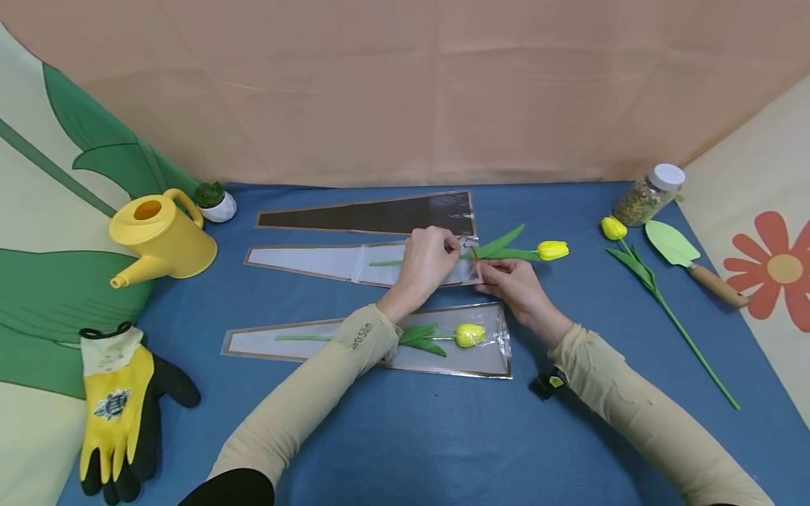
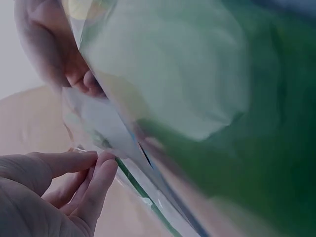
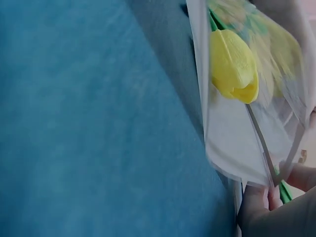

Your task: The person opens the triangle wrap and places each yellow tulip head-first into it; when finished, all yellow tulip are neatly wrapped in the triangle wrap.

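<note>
Three sleeves on the blue cloth (image 1: 405, 436): back sleeve (image 1: 373, 214), dark; middle sleeve (image 1: 304, 261); front sleeve (image 1: 471, 360) with front tulip (image 1: 470, 335) inside. Middle tulip (image 1: 496, 247): stem in the middle sleeve, bloom and leaves out past its right end. Left hand (image 1: 427, 258), thumb and fingertips together, pinches the middle sleeve's film near its mouth; whether stem too, cannot tell. Right hand (image 1: 517, 287): thumb and fingers clamped on the mouth's edge. Loose tulip (image 1: 658, 298) lies right, beside trowel (image 1: 674, 244).

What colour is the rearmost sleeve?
The rearmost sleeve is brownish black and tan-edged; the head view shows it best.
</note>
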Action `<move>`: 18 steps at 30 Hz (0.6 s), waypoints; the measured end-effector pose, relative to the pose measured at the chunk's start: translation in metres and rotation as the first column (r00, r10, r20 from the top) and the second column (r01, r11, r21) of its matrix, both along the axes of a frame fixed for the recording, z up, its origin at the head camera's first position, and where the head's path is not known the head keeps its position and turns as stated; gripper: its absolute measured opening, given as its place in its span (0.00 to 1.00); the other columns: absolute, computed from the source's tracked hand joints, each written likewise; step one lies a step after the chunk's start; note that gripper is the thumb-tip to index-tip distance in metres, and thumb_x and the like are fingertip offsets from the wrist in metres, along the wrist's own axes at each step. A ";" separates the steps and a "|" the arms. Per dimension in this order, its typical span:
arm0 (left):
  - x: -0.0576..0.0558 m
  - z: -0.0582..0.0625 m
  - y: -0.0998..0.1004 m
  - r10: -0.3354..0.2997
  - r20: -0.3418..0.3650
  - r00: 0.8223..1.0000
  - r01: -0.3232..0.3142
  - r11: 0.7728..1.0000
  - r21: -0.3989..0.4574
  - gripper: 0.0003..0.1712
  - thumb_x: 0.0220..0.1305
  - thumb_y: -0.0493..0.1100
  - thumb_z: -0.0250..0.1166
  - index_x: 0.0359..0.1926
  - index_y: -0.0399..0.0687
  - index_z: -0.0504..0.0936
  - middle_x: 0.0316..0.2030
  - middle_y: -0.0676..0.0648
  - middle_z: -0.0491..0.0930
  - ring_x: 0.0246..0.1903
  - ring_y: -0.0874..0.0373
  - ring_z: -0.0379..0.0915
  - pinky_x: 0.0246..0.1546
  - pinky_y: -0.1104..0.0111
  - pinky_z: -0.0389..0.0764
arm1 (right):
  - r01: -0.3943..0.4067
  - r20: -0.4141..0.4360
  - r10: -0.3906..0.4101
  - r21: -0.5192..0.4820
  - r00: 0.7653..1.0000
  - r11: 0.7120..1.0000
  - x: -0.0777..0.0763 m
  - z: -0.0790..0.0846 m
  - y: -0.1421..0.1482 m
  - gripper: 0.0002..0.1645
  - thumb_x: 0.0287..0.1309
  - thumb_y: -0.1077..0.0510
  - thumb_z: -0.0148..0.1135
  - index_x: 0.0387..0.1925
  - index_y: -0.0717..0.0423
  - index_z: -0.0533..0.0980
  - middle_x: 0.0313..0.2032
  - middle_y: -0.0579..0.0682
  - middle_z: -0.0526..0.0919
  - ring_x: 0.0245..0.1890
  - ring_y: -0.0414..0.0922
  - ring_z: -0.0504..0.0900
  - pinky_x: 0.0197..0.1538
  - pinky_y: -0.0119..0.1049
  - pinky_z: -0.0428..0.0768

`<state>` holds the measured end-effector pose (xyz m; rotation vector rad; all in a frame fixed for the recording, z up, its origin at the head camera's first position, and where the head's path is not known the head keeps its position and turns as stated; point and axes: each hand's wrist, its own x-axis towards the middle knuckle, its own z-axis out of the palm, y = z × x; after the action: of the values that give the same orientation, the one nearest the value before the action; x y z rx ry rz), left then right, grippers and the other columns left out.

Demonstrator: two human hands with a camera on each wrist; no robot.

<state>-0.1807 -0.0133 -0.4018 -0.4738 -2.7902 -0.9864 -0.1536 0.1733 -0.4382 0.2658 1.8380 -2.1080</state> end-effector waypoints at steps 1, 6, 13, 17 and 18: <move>0.000 0.000 0.000 0.004 0.004 1.000 -0.004 1.000 0.000 0.07 0.70 0.33 0.71 0.37 0.45 0.94 0.38 0.48 0.91 0.32 0.54 0.86 0.35 0.65 0.83 | -0.008 0.000 0.008 -0.002 1.000 1.000 0.001 0.000 0.001 0.28 0.77 0.66 0.59 0.70 0.81 0.67 0.41 0.46 0.87 0.35 0.36 0.88 0.45 0.30 0.87; -0.001 0.000 -0.002 0.004 0.010 1.000 -0.004 1.000 0.012 0.06 0.70 0.34 0.71 0.38 0.44 0.94 0.35 0.48 0.91 0.32 0.55 0.86 0.37 0.65 0.84 | -0.027 0.008 0.027 -0.036 1.000 0.999 0.007 0.003 0.011 0.28 0.78 0.66 0.60 0.70 0.80 0.67 0.41 0.47 0.88 0.37 0.37 0.89 0.47 0.31 0.87; 0.000 -0.001 -0.004 0.000 0.025 1.000 -0.001 0.999 0.046 0.06 0.71 0.34 0.71 0.38 0.42 0.94 0.33 0.47 0.90 0.31 0.55 0.85 0.37 0.64 0.84 | -0.025 0.034 0.027 -0.065 0.999 0.998 0.021 0.007 0.032 0.33 0.79 0.61 0.60 0.74 0.78 0.63 0.46 0.47 0.89 0.43 0.38 0.90 0.52 0.31 0.86; 0.000 -0.001 -0.004 -0.004 0.031 0.999 0.002 0.999 0.049 0.06 0.71 0.34 0.71 0.38 0.42 0.94 0.34 0.47 0.91 0.32 0.55 0.85 0.38 0.65 0.84 | 0.048 0.066 -0.041 -0.122 0.997 0.991 0.028 0.011 0.045 0.33 0.80 0.60 0.60 0.75 0.75 0.62 0.47 0.48 0.89 0.46 0.38 0.89 0.55 0.32 0.85; 0.000 -0.001 -0.004 -0.004 0.034 0.999 0.002 0.999 0.051 0.06 0.71 0.35 0.71 0.39 0.42 0.94 0.34 0.47 0.91 0.32 0.55 0.85 0.38 0.65 0.84 | 0.076 0.082 -0.065 -0.144 0.995 0.987 0.029 0.012 0.048 0.34 0.80 0.60 0.60 0.75 0.74 0.61 0.47 0.48 0.89 0.47 0.39 0.89 0.55 0.32 0.85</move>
<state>-0.1804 -0.0170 -0.4024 -0.4585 -2.7871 -1.0730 -0.1243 0.2217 -0.4263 0.3749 1.6428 -2.2353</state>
